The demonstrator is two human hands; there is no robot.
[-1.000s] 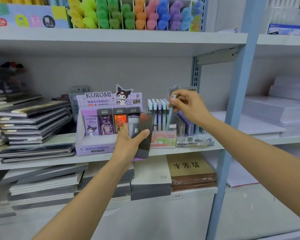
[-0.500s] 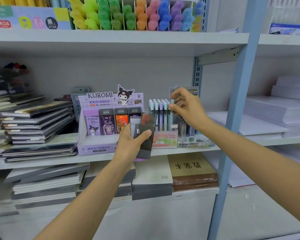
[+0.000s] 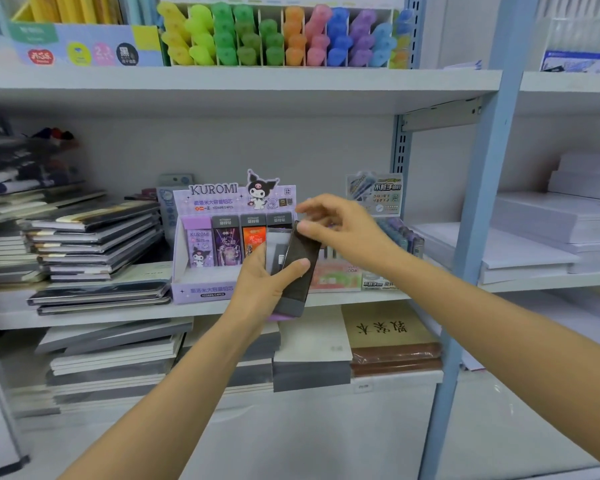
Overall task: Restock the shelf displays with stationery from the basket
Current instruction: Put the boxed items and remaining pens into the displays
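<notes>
Head view: a dark slim pack (image 3: 300,268) is held in front of the middle shelf (image 3: 84,317). It is gripped low down by the left hand (image 3: 262,289), with the thumb (image 3: 291,266) laid across its front face and the other fingers hidden behind it. A purple pack (image 3: 281,317) is just seen under the dark one in the same grip; how many are stacked there cannot be told.

The dark pack's long axis runs nearly upright, its top end tipped a little away and to the right of the left fingers. That free top end is met by the right hand (image 3: 343,233): its thumb tip is touching the upper corner, while the remaining fingers are loosely spread above the pack, blurred, and apart from it. No closed pinch is shown, so the right hand is judged released, not yet grasping.

Just beyond and slightly left of the left fingertips stands the Kuromi display box (image 3: 205,289), whose rightmost column (image 3: 278,221) is partly covered by the held pack. A pen display (image 3: 336,277) lies below the right wrist. The basket is not in view.

The right hand is the nearer one to the top end. The coming move is judged to be a pinch there, the pack being drawn upward along its own axis, then carried a short way forward and left into that column.
</notes>
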